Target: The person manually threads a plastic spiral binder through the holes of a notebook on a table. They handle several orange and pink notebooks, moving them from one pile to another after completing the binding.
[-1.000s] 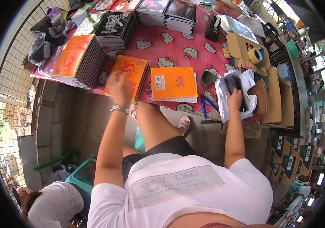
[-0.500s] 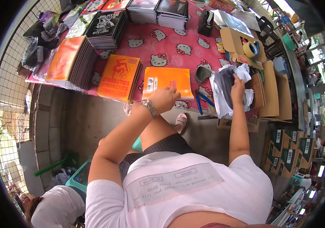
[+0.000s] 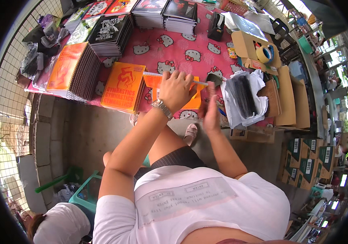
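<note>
Raised off the table with its white page edge upward is an orange notebook (image 3: 153,80), gripped from above by my left hand (image 3: 176,90), which wears a metal watch. Another orange cover (image 3: 193,102) lies flat beneath it. My right hand (image 3: 211,114) is at the notebook's right end, fingers pointing up; motion smears them, and whether they hold anything is unclear. To the right, a bundle of black spiral coils (image 3: 241,95) rests on a crumpled white plastic bag (image 3: 231,114). Blue-handled pliers (image 3: 222,112) are mostly hidden behind my right hand.
Left of my hands sit a short stack of orange spiral notebooks (image 3: 122,85) and a taller stack (image 3: 70,69). More notebook stacks (image 3: 111,34) line the back. A tape dispenser (image 3: 216,26), tape rolls (image 3: 265,53) and cardboard (image 3: 287,95) occupy the right of the pink tablecloth (image 3: 153,38).
My right hand has left the black coils and moved left to the notebook's end. My left hand has lifted the notebook from lying flat to standing on edge.
</note>
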The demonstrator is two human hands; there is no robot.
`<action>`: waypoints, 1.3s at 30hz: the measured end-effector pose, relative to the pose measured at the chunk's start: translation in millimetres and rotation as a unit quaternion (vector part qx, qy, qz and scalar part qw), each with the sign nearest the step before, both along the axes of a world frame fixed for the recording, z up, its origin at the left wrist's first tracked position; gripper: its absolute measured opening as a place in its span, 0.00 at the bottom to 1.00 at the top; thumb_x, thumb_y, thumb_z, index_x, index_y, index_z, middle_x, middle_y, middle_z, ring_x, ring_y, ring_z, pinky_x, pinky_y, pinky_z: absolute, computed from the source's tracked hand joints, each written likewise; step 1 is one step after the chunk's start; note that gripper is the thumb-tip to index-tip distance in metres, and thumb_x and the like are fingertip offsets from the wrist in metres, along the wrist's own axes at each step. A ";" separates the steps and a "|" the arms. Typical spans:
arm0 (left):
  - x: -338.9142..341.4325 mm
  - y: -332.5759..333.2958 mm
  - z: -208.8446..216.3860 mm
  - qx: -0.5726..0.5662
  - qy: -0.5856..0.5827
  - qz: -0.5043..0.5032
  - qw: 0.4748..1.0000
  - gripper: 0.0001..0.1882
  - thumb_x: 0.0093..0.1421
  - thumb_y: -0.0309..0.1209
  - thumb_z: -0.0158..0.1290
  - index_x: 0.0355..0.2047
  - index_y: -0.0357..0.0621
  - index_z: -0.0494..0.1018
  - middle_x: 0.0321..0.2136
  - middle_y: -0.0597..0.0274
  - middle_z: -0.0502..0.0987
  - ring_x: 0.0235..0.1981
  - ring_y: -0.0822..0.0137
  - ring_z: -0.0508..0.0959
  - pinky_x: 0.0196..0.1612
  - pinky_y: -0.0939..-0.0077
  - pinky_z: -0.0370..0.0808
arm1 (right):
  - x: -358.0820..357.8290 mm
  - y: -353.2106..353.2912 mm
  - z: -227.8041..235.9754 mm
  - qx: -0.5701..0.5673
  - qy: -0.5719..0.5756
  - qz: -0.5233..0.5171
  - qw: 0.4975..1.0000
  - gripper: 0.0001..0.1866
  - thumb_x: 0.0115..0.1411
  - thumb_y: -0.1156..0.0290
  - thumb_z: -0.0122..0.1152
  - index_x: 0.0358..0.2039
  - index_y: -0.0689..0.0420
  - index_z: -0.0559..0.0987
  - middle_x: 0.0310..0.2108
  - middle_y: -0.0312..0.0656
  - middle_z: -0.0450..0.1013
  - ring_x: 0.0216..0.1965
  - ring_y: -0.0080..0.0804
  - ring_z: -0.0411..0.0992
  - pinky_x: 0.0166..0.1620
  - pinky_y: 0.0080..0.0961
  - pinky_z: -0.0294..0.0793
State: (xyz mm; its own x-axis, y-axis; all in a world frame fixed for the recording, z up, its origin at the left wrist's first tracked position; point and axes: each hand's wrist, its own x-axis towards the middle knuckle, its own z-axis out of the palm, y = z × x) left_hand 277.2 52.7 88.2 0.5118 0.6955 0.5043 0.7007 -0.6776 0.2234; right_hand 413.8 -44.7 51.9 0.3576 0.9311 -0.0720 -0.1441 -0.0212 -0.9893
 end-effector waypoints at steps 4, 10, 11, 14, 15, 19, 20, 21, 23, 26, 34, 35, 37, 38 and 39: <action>4.7 -2.3 -0.4 0.023 -0.003 -0.037 0.999 0.13 0.61 0.45 0.57 0.34 0.51 0.72 0.30 0.66 0.74 0.39 0.62 0.76 0.46 0.60 0.66 | 14.3 11.5 -31.5 0.060 -0.036 0.056 0.996 0.32 0.75 0.46 0.34 0.71 0.51 0.60 0.55 0.37 0.69 0.32 0.18 0.71 0.35 0.15 0.70; -13.1 -2.3 -6.5 0.035 -0.010 -0.091 0.995 0.10 0.60 0.42 0.58 0.32 0.52 0.72 0.29 0.68 0.74 0.38 0.64 0.76 0.48 0.61 0.66 | 50.4 22.3 27.7 0.137 -0.370 0.101 0.913 0.12 0.66 0.75 0.59 0.49 0.60 0.81 0.44 0.39 0.76 0.42 0.25 0.74 0.45 0.22 0.74; -13.5 -1.4 -6.0 0.036 -0.010 -0.091 0.995 0.10 0.60 0.42 0.58 0.32 0.52 0.72 0.29 0.68 0.74 0.38 0.64 0.76 0.48 0.61 0.66 | 49.7 24.1 35.1 0.137 -0.370 0.101 0.913 0.12 0.66 0.75 0.59 0.49 0.60 0.81 0.44 0.39 0.76 0.42 0.25 0.74 0.45 0.22 0.74; -14.0 0.1 -4.5 0.032 -0.014 -0.099 0.994 0.10 0.59 0.42 0.59 0.33 0.52 0.73 0.29 0.68 0.74 0.38 0.65 0.76 0.48 0.61 0.66 | 48.6 26.5 42.0 0.168 -0.435 0.093 0.880 0.10 0.64 0.75 0.61 0.46 0.57 0.82 0.39 0.42 0.75 0.38 0.35 0.75 0.42 0.28 0.75; -13.0 0.1 -3.7 0.030 -0.014 -0.099 0.995 0.10 0.59 0.42 0.59 0.33 0.52 0.73 0.29 0.69 0.74 0.38 0.65 0.76 0.49 0.61 0.66 | 47.9 25.3 41.8 0.171 -0.450 0.086 0.872 0.11 0.62 0.77 0.62 0.45 0.57 0.82 0.38 0.42 0.75 0.37 0.35 0.75 0.41 0.28 0.75; -12.9 1.6 -4.3 0.017 -0.010 -0.099 0.995 0.10 0.59 0.42 0.59 0.33 0.54 0.74 0.29 0.70 0.74 0.39 0.66 0.76 0.50 0.61 0.66 | 43.8 19.7 35.6 0.159 -0.399 0.080 0.900 0.10 0.61 0.78 0.62 0.44 0.56 0.83 0.37 0.42 0.74 0.36 0.34 0.74 0.40 0.26 0.74; -11.5 1.0 -4.0 0.017 -0.010 -0.100 0.995 0.10 0.59 0.42 0.59 0.33 0.54 0.74 0.29 0.70 0.74 0.39 0.66 0.76 0.50 0.61 0.66 | 42.8 18.8 31.7 0.158 -0.399 0.079 0.900 0.10 0.61 0.78 0.62 0.44 0.56 0.83 0.37 0.42 0.74 0.36 0.34 0.74 0.40 0.26 0.74; -9.6 0.1 -3.6 0.017 -0.006 -0.103 0.995 0.10 0.58 0.42 0.59 0.33 0.54 0.74 0.29 0.70 0.74 0.39 0.66 0.76 0.50 0.61 0.66 | 41.1 18.4 27.0 0.135 -0.340 0.072 0.928 0.11 0.61 0.78 0.62 0.44 0.56 0.83 0.36 0.42 0.74 0.35 0.33 0.74 0.39 0.26 0.74; -9.9 -0.1 -3.9 0.018 -0.001 -0.104 0.994 0.09 0.58 0.42 0.60 0.33 0.54 0.74 0.29 0.70 0.74 0.39 0.67 0.76 0.50 0.61 0.66 | 40.2 16.4 29.2 0.112 -0.277 0.066 0.952 0.11 0.61 0.77 0.63 0.45 0.56 0.83 0.35 0.42 0.73 0.35 0.32 0.74 0.38 0.25 0.73; -12.7 1.2 -5.2 0.022 -0.003 -0.105 0.994 0.10 0.58 0.42 0.60 0.33 0.55 0.74 0.29 0.70 0.74 0.38 0.67 0.76 0.50 0.61 0.66 | 41.9 14.9 42.5 0.150 -0.440 0.057 0.884 0.12 0.62 0.77 0.63 0.46 0.56 0.83 0.34 0.41 0.73 0.34 0.32 0.74 0.37 0.25 0.73; -14.7 1.7 -4.4 0.016 -0.016 -0.127 0.992 0.10 0.59 0.43 0.59 0.32 0.54 0.74 0.28 0.70 0.73 0.38 0.66 0.76 0.50 0.61 0.66 | 52.0 16.0 40.2 0.186 -0.421 0.126 0.879 0.11 0.63 0.75 0.61 0.46 0.57 0.82 0.32 0.39 0.73 0.32 0.31 0.72 0.37 0.26 0.73; -14.1 1.8 -3.6 0.017 -0.018 -0.128 0.992 0.10 0.59 0.43 0.59 0.32 0.54 0.74 0.28 0.70 0.73 0.38 0.66 0.76 0.50 0.61 0.66 | 55.7 14.2 36.9 0.186 -0.423 0.126 0.878 0.11 0.63 0.75 0.61 0.46 0.57 0.82 0.32 0.39 0.73 0.32 0.31 0.72 0.37 0.26 0.73; -12.3 1.2 -1.9 0.005 -0.006 -0.132 0.991 0.09 0.60 0.42 0.58 0.33 0.54 0.74 0.28 0.70 0.74 0.38 0.66 0.76 0.51 0.60 0.66 | 63.4 11.3 26.4 0.048 -0.308 0.173 0.934 0.13 0.63 0.75 0.62 0.49 0.58 0.81 0.33 0.39 0.72 0.35 0.31 0.72 0.39 0.27 0.73; -11.7 -0.2 -1.5 0.005 -0.006 -0.132 0.991 0.09 0.60 0.42 0.58 0.33 0.54 0.74 0.28 0.70 0.74 0.38 0.66 0.76 0.51 0.60 0.66 | 58.8 12.5 28.6 0.048 -0.307 0.174 0.934 0.13 0.63 0.75 0.62 0.49 0.58 0.81 0.33 0.39 0.72 0.35 0.31 0.72 0.39 0.27 0.73; -9.5 -2.3 -0.9 0.009 -0.014 -0.120 0.993 0.08 0.60 0.41 0.58 0.34 0.54 0.74 0.28 0.69 0.74 0.39 0.66 0.76 0.52 0.59 0.66 | 53.3 14.1 30.3 0.113 -0.356 0.157 0.914 0.14 0.64 0.74 0.61 0.51 0.58 0.79 0.34 0.39 0.72 0.35 0.30 0.72 0.40 0.27 0.73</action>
